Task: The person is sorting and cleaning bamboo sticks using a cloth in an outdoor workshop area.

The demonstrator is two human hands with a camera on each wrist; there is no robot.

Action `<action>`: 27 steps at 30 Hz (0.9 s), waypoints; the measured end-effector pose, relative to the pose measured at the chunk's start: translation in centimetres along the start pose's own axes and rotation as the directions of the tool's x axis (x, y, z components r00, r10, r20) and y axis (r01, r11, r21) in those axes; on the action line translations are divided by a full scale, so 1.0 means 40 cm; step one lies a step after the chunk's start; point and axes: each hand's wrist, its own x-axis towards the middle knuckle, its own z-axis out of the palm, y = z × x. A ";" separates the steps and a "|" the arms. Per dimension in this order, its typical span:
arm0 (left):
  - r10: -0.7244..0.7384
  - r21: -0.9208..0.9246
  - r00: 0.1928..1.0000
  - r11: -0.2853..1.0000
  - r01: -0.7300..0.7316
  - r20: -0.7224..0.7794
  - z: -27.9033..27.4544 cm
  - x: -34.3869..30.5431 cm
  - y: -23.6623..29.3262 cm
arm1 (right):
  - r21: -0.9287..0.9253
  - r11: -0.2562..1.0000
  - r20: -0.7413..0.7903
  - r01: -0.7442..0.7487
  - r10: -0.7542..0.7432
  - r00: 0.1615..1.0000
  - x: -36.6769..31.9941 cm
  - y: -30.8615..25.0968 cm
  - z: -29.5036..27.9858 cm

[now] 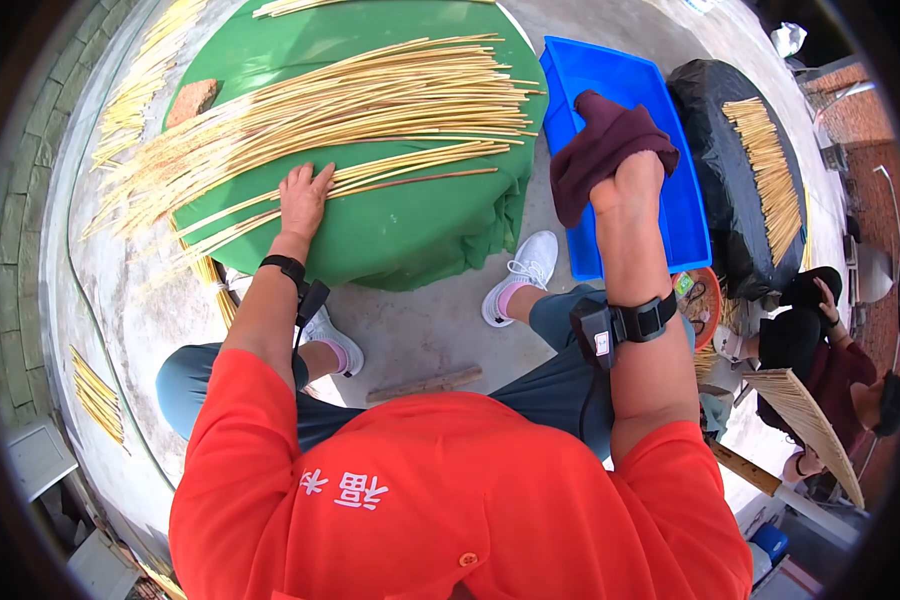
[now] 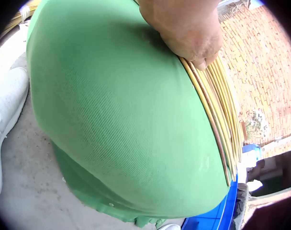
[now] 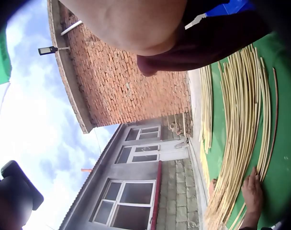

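Observation:
Long yellow stalks (image 1: 370, 95) lie in a wide layer across a green cloth-covered table (image 1: 400, 230), with a few apart nearer the person. My left hand (image 1: 305, 200) rests on these nearer stalks; in the left wrist view its fingers (image 2: 203, 57) bend down over them at the table's side. One reddish-brown stalk (image 1: 450, 175) lies among them. My right hand (image 1: 630, 180) holds a dark maroon cloth (image 1: 595, 150) above a blue tray (image 1: 685, 220); the cloth hides its fingers. In the right wrist view the cloth (image 3: 207, 55) hangs beyond the wrist.
A brick piece (image 1: 192, 102) sits at the table's left edge. Right of the tray stands a black-covered surface (image 1: 715, 130) with more stalks (image 1: 765, 170). A red basin (image 1: 698, 300) is below the tray. Another person (image 1: 830, 370) sits at the right with a woven panel (image 1: 805, 425).

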 end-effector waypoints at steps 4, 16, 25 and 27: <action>0.028 -0.102 0.999 0.994 -0.031 -0.030 0.018 -0.007 0.002 | -0.028 0.999 -0.011 0.018 -0.019 1.000 0.002 0.011 -0.003; 0.101 0.011 0.994 0.995 -0.101 0.032 0.007 -0.026 0.031 | -0.023 1.000 0.038 0.014 -0.013 0.999 -0.010 0.031 -0.001; 0.077 0.073 0.985 0.993 -0.089 0.155 -0.090 -0.034 0.020 | 0.104 0.994 -0.037 -0.024 0.028 0.999 -0.012 0.052 0.007; 0.105 0.076 0.989 0.991 -0.113 0.105 -0.110 -0.030 0.004 | 0.100 0.995 -0.025 -0.020 0.022 0.999 -0.013 0.037 0.006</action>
